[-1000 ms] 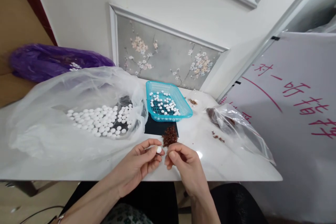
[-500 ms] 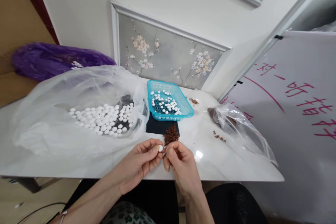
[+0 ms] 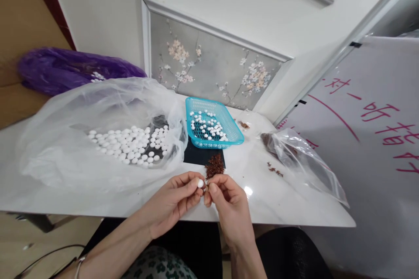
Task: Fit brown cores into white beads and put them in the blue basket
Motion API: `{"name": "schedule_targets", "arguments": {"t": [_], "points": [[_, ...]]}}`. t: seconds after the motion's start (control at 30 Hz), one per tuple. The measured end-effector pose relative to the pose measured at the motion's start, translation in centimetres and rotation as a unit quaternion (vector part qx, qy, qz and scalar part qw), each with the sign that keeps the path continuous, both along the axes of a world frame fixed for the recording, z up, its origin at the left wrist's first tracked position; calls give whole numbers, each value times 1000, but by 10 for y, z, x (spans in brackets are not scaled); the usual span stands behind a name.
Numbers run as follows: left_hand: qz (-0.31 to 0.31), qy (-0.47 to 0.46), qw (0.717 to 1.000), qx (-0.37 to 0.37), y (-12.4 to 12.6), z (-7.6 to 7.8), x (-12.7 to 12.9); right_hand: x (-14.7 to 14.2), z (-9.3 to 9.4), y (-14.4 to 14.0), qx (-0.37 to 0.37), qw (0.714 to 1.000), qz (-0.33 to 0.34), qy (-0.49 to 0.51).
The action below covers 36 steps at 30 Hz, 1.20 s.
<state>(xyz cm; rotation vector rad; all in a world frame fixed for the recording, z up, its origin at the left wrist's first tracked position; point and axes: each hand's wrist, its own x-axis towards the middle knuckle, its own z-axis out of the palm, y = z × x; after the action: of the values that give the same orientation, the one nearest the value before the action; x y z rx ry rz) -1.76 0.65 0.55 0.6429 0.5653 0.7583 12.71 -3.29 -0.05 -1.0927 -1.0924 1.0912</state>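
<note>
Between the thumb and fingers of my left hand (image 3: 178, 198) is a small white ball (image 3: 200, 183). My right hand (image 3: 227, 200) is pinched closed right beside it, the fingertips nearly meeting the ball; what they hold is too small to make out. Just beyond my fingertips lies a heap of small reddish-brown pieces (image 3: 215, 165), partly on a black mat (image 3: 199, 156). Behind that, a blue plastic basket (image 3: 234, 133) holds many similar white balls. To the left, an open clear plastic bag (image 3: 65, 148) has more white balls spread inside it.
A purple bag (image 3: 52, 72) lies at the back left. On the right are a clear bag with brown contents (image 3: 304, 161) and a few loose brown bits (image 3: 275, 170). A whiteboard (image 3: 376, 174) stands along the right side, and a framed flower picture (image 3: 216, 56) is behind the table.
The view has shifted slightly. Both hands stay close together at the same spot, the left still gripping the white ball, which shows a little more now.
</note>
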Motion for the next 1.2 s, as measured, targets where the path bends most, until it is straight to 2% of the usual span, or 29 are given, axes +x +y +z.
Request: {"name": "schedule_targets", "arguments": {"t": [0.3,0.73,1.03,1.2], "points": [[0,-10,1000,6,-1,-4,0,-11,7,-3,56,992,-47,-104],[18,-6,1000,-1,0,-8,0,-18,5,-3,85,986,-71,-129],[19,8,1000,11,0,-8,-1,-15,3,0,16,999,-29,-21],[17,5,999,29,-1,-3,0,-1,5,-2,24,996,44,-75]]}}
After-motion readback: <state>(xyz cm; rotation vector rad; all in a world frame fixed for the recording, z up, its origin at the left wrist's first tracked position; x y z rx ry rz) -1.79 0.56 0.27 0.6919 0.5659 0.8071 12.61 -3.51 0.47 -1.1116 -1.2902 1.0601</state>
